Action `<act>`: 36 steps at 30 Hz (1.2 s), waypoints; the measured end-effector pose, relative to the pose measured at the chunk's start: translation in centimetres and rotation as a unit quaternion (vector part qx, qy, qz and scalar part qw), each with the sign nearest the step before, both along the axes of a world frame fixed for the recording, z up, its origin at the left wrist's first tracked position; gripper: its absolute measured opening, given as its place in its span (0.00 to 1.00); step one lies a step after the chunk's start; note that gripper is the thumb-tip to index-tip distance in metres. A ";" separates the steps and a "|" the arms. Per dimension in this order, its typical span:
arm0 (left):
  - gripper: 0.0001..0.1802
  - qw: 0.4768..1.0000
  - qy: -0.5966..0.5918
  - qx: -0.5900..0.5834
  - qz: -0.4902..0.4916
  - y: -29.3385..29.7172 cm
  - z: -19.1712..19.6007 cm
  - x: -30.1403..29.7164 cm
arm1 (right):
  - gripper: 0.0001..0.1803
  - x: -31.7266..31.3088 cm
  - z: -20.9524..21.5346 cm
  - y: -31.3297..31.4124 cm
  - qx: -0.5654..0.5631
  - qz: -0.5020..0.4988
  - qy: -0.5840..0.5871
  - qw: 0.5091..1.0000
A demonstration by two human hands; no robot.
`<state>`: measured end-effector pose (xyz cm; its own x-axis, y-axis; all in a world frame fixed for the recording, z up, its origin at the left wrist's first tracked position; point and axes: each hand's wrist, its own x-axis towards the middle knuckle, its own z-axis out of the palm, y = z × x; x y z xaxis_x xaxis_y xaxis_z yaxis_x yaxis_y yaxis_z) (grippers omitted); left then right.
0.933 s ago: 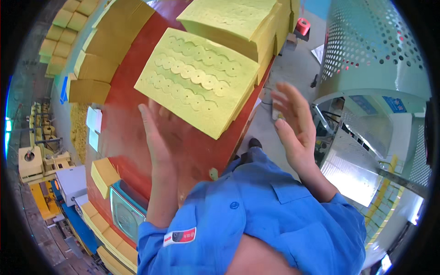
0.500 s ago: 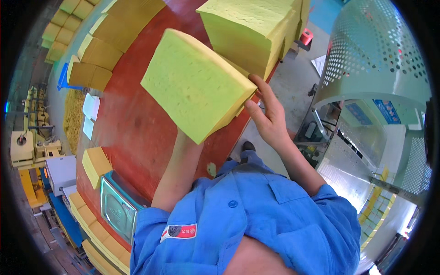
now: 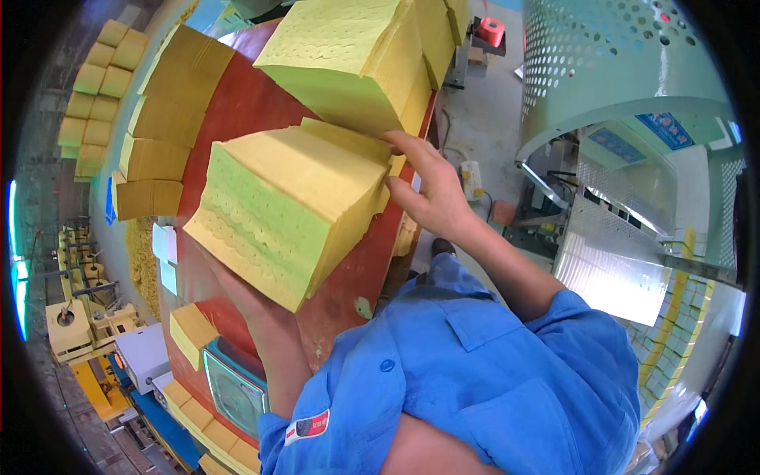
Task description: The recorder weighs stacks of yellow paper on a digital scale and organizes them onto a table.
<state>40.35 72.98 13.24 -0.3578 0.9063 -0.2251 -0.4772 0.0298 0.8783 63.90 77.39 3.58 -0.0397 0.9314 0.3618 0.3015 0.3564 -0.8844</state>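
Observation:
A thick stack of yellow paper sheets (image 3: 261, 229) is tilted over the red table, its wavy, perforated side facing me. My left hand (image 3: 237, 289) supports it from beneath at the near left; the stack hides most of those fingers. At the right end, my right hand (image 3: 427, 190) has its thumb and fingers bent around the edge of the sheets. Just behind stands a larger block of the same yellow paper (image 3: 340, 99), close to the far edge of the held stack.
The red tabletop (image 3: 253, 103) carries a row of yellow paper stacks (image 3: 158, 162) along its left. A small yellow bundle (image 3: 192, 331) lies beside a scale with a metal pan (image 3: 233, 392). To the right stands a green machine with a perforated guard (image 3: 609, 71).
The held stack has moved left and nearer to me, and has turned so its top and wavy side show. Both hands have moved with it. My view has shifted.

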 end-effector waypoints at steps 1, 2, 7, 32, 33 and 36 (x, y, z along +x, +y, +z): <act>0.36 1.000 0.007 0.002 0.003 -0.2 -0.1 -0.6 | 0.29 0.0 0.1 0.1 0.004 0.000 -0.001 1.000; 0.37 1.000 0.022 0.013 0.005 0.1 -0.9 -1.3 | 0.29 0.1 0.0 0.3 0.006 0.001 0.004 1.000; 0.38 0.997 0.035 0.005 0.070 -0.2 -2.1 -2.2 | 0.24 0.3 -0.2 0.8 0.053 -0.021 -0.075 0.996; 0.27 0.985 0.148 0.059 0.060 -4.8 -12.3 -6.1 | 0.14 -3.6 4.2 -0.8 -0.053 0.147 -0.140 0.978; 0.27 0.987 0.139 0.058 0.064 -3.6 -13.0 -5.8 | 0.14 -3.8 4.0 -1.1 -0.045 0.157 -0.149 0.975; 0.27 0.987 0.122 0.054 0.086 -4.7 -14.1 -4.2 | 0.14 -4.7 3.1 -1.7 0.004 0.164 -0.160 0.973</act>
